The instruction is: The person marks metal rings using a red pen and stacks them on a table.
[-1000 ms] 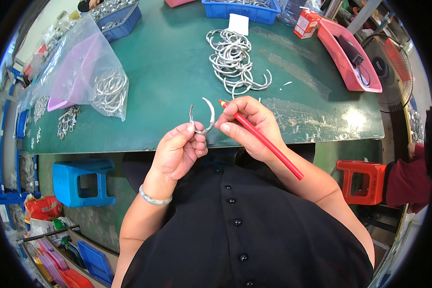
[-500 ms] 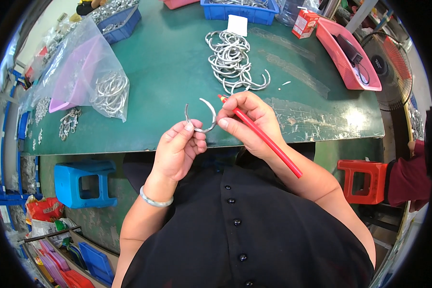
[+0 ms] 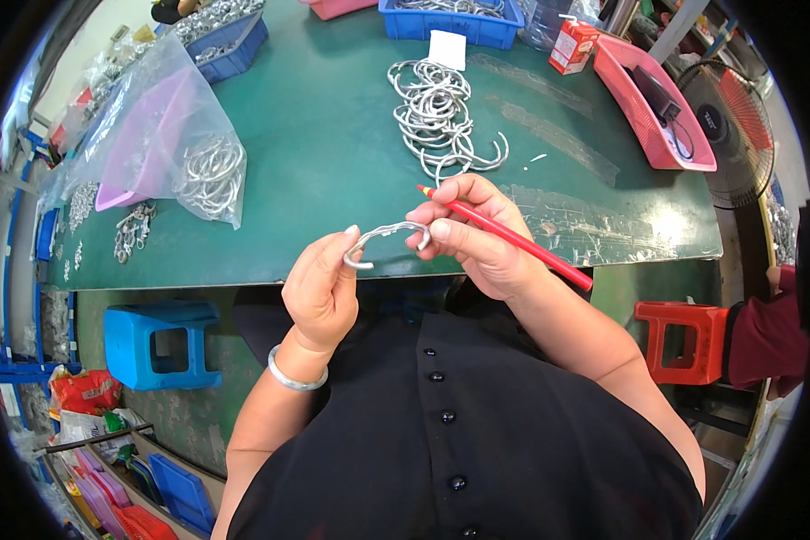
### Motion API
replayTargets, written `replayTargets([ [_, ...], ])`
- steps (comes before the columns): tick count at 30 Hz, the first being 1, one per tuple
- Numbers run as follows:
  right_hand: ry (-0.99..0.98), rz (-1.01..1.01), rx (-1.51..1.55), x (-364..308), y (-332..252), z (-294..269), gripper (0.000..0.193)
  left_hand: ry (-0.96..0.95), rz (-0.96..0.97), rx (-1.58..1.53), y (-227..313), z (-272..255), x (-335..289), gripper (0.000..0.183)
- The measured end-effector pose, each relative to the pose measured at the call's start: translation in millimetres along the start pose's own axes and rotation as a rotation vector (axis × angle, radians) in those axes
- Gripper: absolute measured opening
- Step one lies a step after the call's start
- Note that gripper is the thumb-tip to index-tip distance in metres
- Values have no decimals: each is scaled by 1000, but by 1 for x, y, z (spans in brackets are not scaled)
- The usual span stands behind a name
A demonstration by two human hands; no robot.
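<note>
Bangle [image 3: 389, 229] turned, gap bodyward | left fingers [image 3: 333, 248]: pinching it | right fingers [image 3: 460, 236]: gripping it, plus pencil [image 3: 531, 247]

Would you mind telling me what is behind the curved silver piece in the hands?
Within the arc of the curved silver piece, the green table shows behind it. What the left hand and right hand cover there cannot be seen.

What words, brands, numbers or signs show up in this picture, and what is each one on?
I copy no printed wording, but here is where it stands:
Red-and-white drink carton: pale print, too small to read.
Round black fan hub: pale lettering, too small to read.
Crumpled red plastic bag: lettering, too blurred to read.
Square white card: no legible writing.
Slender red pencil in the right hand: no legible lettering.
</note>
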State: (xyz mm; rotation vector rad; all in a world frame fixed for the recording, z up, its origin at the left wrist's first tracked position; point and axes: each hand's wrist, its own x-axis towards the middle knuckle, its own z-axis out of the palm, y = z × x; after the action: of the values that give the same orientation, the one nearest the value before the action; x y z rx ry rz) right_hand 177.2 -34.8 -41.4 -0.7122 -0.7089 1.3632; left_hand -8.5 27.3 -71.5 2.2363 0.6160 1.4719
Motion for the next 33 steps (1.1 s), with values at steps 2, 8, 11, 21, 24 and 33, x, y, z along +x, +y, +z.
replayTargets([
  [2,12,48,65,0,0,-1,25,-6,72,36,-1,0,0,24],
  [8,-14,-56,-8,1,9,-6,28,-17,-33,-89,3,4,-2,28],
  [11,-13,-105,-51,2,9,-6,29,11,-392,-446,6,4,-4,27],
  [21,15,-124,-117,2,12,-7,29,-55,-666,-814,12,-2,0,26],
  [24,17,-125,-128,2,13,-7,30,-46,-702,-871,13,-2,1,25],
  [33,25,-127,-151,0,11,-4,29,-36,-754,-951,12,-4,-1,25],
])
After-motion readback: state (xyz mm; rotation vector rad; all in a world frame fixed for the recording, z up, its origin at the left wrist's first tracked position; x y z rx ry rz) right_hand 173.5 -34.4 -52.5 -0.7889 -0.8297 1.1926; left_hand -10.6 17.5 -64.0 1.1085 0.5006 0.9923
